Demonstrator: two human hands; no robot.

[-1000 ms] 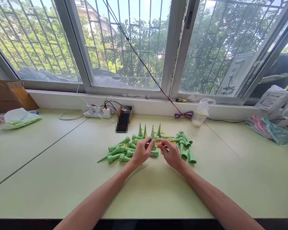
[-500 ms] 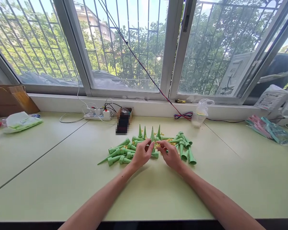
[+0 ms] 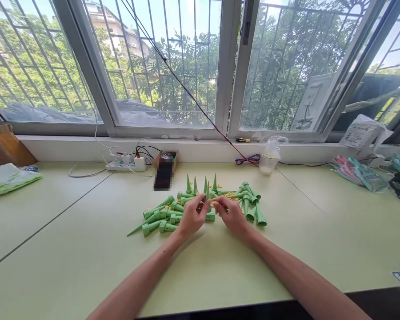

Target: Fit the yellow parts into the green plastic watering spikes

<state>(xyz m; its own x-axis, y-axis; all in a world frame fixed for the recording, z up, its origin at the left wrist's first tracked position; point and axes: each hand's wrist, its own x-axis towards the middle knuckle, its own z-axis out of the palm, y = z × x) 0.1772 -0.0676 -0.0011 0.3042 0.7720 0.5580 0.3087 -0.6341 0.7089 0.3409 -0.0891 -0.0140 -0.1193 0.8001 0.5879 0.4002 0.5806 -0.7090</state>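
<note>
My left hand (image 3: 193, 216) is closed around a green plastic watering spike (image 3: 207, 191), its point upward. Close beside it, my right hand (image 3: 232, 216) pinches what looks like a small yellow plastic piece, mostly hidden by the fingers. Several green spikes (image 3: 188, 185) stand upright just behind the hands. To the left, capped spikes (image 3: 152, 218) lie in a loose pile. Open-ended green cones (image 3: 260, 216) lie in a cluster on the right. Small yellow pieces (image 3: 231, 194) are scattered between the piles, partly covered by the hands.
A power strip (image 3: 126, 165) with cables and a small box (image 3: 175, 162) stand along the window sill. Farther right are a plastic bag-lined cup (image 3: 269, 162) and coiled wires (image 3: 248, 160). Plastic packages (image 3: 366, 173) lie at the right, a white-green packet (image 3: 11, 180) at the left.
The camera view has turned slightly right, so things shift left in the picture. Both hands stay close together at the held spike, with the right fingertips still pinched beside it.
</note>
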